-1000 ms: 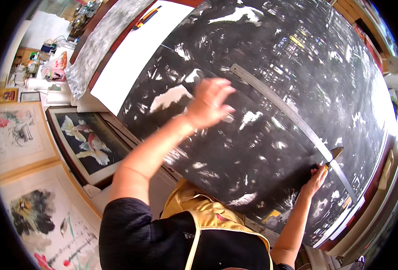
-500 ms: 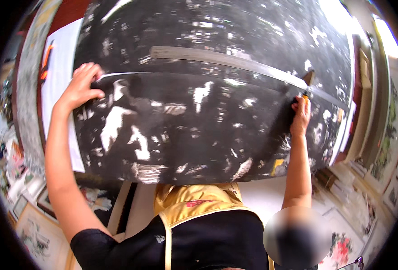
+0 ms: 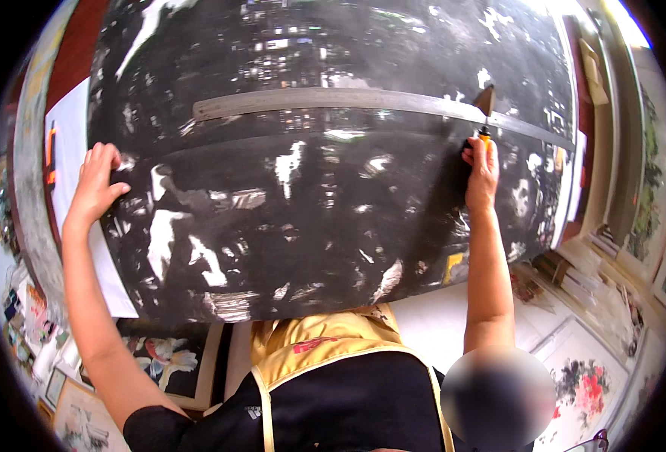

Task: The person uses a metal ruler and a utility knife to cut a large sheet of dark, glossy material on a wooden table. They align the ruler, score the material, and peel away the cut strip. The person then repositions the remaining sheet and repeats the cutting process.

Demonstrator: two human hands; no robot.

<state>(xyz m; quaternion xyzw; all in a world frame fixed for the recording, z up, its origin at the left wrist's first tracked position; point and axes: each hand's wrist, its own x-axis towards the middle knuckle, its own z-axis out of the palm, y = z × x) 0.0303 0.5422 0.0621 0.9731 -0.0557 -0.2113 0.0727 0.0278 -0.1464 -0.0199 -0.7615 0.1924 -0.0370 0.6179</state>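
Note:
A large black sheet [image 3: 325, 226] mottled with white patches covers the work surface. My left hand [image 3: 97, 181] rests at its left edge, fingers apart and slightly curled, beside white paper [image 3: 107, 271]. My right hand [image 3: 482, 169] grips a tool [image 3: 486, 138] with a yellow-and-black handle; its dark triangular blade lies at or over a long metal ruler [image 3: 287, 100]. The ruler runs across the sheet from left of centre to the right edge. Whether the blade touches the sheet I cannot tell.
Orange-and-black cutters [image 3: 51, 154] lie at the left. A grey mottled strip [image 3: 33, 188] runs along that side. Framed flower paintings [image 3: 167, 361] stand below the work surface, with more pictures [image 3: 585, 384] at lower right. Small items [image 3: 31, 309] clutter the far left.
The view has swung round, so the sheet and ruler appear more level. My left hand has moved from mid-sheet to the left edge. My right hand stays on the tool at the ruler.

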